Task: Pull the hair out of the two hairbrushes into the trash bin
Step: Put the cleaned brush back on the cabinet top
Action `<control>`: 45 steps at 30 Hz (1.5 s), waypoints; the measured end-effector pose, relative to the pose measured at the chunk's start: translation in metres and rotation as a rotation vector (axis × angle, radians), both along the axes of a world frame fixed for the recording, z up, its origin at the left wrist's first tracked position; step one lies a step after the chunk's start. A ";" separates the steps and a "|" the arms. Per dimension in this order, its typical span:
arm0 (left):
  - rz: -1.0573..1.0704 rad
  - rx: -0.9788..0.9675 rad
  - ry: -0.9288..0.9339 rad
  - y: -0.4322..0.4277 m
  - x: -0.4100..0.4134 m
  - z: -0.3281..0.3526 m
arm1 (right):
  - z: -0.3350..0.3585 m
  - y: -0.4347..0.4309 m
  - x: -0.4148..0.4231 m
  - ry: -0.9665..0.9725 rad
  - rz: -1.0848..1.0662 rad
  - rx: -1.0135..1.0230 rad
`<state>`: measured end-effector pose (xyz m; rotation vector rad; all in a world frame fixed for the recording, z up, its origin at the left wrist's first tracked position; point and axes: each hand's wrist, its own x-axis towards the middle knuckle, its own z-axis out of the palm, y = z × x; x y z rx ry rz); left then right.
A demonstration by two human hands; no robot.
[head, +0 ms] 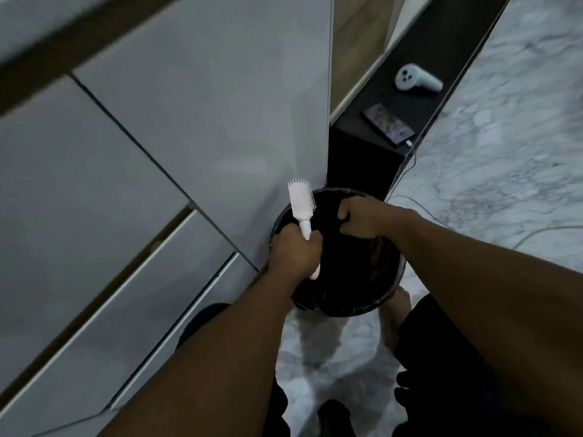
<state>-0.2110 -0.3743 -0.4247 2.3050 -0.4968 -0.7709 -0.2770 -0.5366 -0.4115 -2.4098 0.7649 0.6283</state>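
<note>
Over the open mouth of the black-lined trash bin [334, 298], both hands work close together. The left hand [296, 250] is closed in a fist round the handle of a white hairbrush [301, 208]; the head rises above the fist with its bristles turned right, toward the other hand, and the handle end pokes out below the fist. Held thus, the bristle face probably stays within reach of the picking hand, and loosened hair should fall into the bin, not on the marble floor [504, 152]. The right hand [359, 217], just right of the brush and apart from it, is curled with its fingertips pinched together; something dark shows at the pinch, possibly a tuft of hair, but against the black liner this cannot be told for certain. It hovers over the far side of the bin, a sensible place to let go of hair. The bristles appear largely clean, so this brush may be nearly done. No second hairbrush is in view. Well beyond the hands, a smartphone [388, 124] on its cable and a white controller [418, 81] lie on a dark ledge [448, 42]
</note>
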 end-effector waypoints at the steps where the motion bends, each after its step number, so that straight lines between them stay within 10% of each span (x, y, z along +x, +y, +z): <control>1: 0.003 -0.017 -0.024 0.002 -0.001 0.016 | 0.021 0.001 0.000 -0.001 0.029 -0.016; 23: 0.309 -0.250 -0.615 0.180 0.007 0.348 | 0.377 0.170 0.026 -0.566 0.193 -0.318; 45: 0.548 0.199 -0.634 0.299 0.138 0.362 | 0.382 0.300 0.228 -0.558 0.474 -0.211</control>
